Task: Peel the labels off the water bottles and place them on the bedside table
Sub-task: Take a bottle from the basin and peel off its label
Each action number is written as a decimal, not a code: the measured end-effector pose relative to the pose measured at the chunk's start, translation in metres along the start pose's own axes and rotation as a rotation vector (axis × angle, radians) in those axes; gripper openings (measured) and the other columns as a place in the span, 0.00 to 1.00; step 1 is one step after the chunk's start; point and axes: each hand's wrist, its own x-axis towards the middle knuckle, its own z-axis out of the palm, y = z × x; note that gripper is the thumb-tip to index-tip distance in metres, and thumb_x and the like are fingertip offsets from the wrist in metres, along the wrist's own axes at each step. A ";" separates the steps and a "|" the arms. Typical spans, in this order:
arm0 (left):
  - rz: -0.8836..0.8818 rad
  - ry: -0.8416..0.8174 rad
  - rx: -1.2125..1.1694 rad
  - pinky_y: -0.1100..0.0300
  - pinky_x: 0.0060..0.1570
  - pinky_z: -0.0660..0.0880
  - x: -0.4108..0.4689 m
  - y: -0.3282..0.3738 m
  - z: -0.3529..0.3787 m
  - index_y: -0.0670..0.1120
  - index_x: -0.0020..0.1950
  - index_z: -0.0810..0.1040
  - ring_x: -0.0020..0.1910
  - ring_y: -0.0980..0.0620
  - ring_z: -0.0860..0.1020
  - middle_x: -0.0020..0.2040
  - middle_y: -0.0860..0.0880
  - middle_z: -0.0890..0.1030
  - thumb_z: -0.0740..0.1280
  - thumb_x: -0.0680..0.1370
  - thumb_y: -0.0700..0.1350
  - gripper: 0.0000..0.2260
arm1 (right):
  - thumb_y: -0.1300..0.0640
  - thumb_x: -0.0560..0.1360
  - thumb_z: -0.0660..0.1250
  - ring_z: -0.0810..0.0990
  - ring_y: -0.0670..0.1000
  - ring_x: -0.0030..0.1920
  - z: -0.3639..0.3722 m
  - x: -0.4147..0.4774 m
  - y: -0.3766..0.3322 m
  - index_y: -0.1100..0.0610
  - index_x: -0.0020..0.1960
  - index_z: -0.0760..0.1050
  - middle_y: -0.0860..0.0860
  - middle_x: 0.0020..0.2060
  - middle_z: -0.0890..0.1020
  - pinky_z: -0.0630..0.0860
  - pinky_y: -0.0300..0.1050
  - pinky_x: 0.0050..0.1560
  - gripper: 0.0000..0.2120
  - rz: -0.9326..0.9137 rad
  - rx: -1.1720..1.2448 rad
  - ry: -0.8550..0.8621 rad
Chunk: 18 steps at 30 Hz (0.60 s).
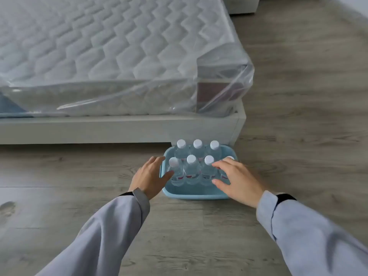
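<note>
Several clear water bottles (pixel 192 168) with white caps and labels low on their bodies stand upright in a light blue plastic basin (pixel 194 193) on the wooden floor. My left hand (pixel 149 177) is at the basin's left rim, fingers spread, thumb close to the nearest left bottle. My right hand (pixel 237 179) hovers over the basin's right side, fingers apart, partly hiding a bottle there. Neither hand grips anything.
A bed (pixel 119 128) with a white frame and a plastic-wrapped quilted mattress (pixel 111 46) stands right behind the basin. Grey wood floor (pixel 298 116) stretches to the right and in front. A white piece of furniture (pixel 243 5) shows at the top edge.
</note>
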 end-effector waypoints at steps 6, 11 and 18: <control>-0.029 0.056 -0.280 0.49 0.62 0.76 0.034 -0.017 0.051 0.47 0.71 0.79 0.64 0.45 0.80 0.66 0.48 0.82 0.77 0.78 0.53 0.23 | 0.45 0.81 0.68 0.82 0.50 0.58 0.054 0.028 0.011 0.50 0.71 0.75 0.44 0.63 0.79 0.76 0.44 0.47 0.20 -0.077 -0.058 0.059; -0.017 0.196 -0.398 0.53 0.54 0.76 0.043 -0.026 0.077 0.46 0.61 0.84 0.54 0.47 0.80 0.56 0.49 0.84 0.78 0.78 0.48 0.13 | 0.45 0.82 0.68 0.81 0.50 0.63 0.079 0.035 0.014 0.50 0.71 0.75 0.44 0.64 0.79 0.71 0.42 0.48 0.19 -0.092 -0.054 0.056; 0.043 0.288 -0.416 0.46 0.56 0.81 0.027 -0.024 0.069 0.45 0.61 0.86 0.53 0.45 0.83 0.56 0.50 0.86 0.77 0.78 0.46 0.13 | 0.47 0.82 0.69 0.82 0.50 0.63 0.085 0.027 0.012 0.51 0.68 0.77 0.45 0.62 0.81 0.81 0.52 0.57 0.17 -0.063 0.044 0.115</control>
